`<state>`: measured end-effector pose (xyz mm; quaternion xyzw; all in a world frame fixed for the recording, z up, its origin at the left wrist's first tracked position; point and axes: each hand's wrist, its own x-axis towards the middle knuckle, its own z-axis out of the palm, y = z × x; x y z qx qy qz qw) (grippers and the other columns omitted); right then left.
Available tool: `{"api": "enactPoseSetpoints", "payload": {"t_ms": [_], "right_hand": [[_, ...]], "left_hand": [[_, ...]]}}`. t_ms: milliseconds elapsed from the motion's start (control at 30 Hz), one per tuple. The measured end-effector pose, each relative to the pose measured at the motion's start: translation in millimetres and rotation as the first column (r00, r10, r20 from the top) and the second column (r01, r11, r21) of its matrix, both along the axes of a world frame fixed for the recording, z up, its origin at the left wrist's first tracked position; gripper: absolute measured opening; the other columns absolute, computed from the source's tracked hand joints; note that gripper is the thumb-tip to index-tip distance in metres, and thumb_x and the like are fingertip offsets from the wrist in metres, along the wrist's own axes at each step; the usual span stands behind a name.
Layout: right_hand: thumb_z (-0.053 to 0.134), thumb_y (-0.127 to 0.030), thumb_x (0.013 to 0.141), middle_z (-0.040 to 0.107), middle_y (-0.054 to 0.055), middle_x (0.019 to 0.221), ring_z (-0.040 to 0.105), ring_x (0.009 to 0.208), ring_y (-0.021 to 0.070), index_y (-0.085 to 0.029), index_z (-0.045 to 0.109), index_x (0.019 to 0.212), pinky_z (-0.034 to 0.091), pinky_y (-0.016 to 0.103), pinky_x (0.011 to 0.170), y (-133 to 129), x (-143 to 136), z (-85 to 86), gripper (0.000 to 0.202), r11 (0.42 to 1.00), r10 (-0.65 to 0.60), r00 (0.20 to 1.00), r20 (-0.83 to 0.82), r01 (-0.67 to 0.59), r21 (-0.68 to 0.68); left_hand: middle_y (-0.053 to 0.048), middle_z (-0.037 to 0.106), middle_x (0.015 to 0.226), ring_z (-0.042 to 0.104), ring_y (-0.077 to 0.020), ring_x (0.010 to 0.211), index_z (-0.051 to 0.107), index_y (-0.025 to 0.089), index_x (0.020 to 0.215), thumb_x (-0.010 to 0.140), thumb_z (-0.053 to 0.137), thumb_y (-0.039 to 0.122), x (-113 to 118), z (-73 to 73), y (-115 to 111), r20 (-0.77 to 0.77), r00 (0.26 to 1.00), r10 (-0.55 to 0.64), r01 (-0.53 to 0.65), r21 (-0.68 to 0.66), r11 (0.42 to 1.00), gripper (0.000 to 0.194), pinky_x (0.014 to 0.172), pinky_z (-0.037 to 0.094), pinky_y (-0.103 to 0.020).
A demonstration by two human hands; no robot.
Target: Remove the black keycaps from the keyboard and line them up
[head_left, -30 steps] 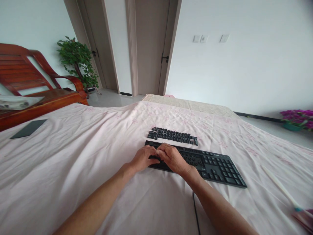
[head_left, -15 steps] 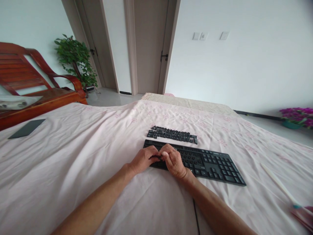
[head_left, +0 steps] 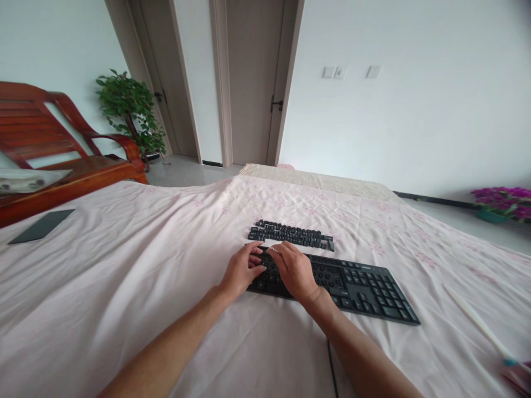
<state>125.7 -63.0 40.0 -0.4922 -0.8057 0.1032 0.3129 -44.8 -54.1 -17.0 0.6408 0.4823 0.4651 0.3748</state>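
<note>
A black keyboard [head_left: 379, 293] lies at a slant on the pink cloth, with many keycaps off its letter area. My left hand [head_left: 240, 271] is over the keyboard's left end, its thumb and fingers apart and nothing visible between them. Close beside it, my right hand [head_left: 295, 271] is closed on a thin, pale, wire-like tool [head_left: 271, 247], whose exact kind I cannot make out. Loose black keycaps [head_left: 286, 234] sit in rows on the cloth just beyond the keyboard. My hands hide part of the keys.
Wrinkled pink cloth [head_left: 178, 243] covers the surface. A dark flat rectangle [head_left: 41, 226] lies far left, and a white stick [head_left: 477, 320] lies at right. The keyboard's cable [head_left: 332, 367] runs toward me. Beyond stand a wooden bench [head_left: 74, 149] and a potted plant [head_left: 128, 110].
My left fingers have spread from a pinched position beside the right hand. My right hand has turned palm-down, and the pale tool now shows at its fingertips. The view has tilted slightly upward.
</note>
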Motion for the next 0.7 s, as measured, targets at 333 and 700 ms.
{"api": "enactPoseSetpoints", "payload": {"t_ms": [333, 700], "right_hand": [[0.062, -0.031, 0.077, 0.071, -0.003, 0.082, 0.063, 0.077, 0.0169, -0.027, 0.069, 0.087, 0.037, 0.024, 0.064, 13.8, -4.1, -7.6, 0.012, 0.944, -0.063, 0.992, 0.108, 0.094, -0.316], [0.06, -0.033, 0.078, 0.072, 0.0, 0.087, 0.064, 0.086, 0.019, -0.028, 0.072, 0.088, 0.04, 0.025, 0.069, 67.9, 3.8, -7.8, 0.016, 0.916, -0.257, 0.951, 0.17, 0.296, -0.271]], "left_hand": [[-0.005, 0.052, 0.112, 0.062, -0.0087, 0.074, 0.041, 0.029, 0.131, 0.069, 0.066, 0.01, 0.2, 0.4, -4.4, 0.099, 0.995, 0.029, -0.035, 0.056, 0.998, 0.07, 0.067, 0.053, -0.023], [-0.007, 0.05, 0.119, 0.062, -0.011, 0.083, 0.039, 0.027, 0.131, 0.076, 0.059, 0.01, 0.5, -4.1, -2.6, 0.069, 0.995, 0.069, -0.079, 0.141, 0.987, 0.062, 0.077, 0.054, -0.028]]}}
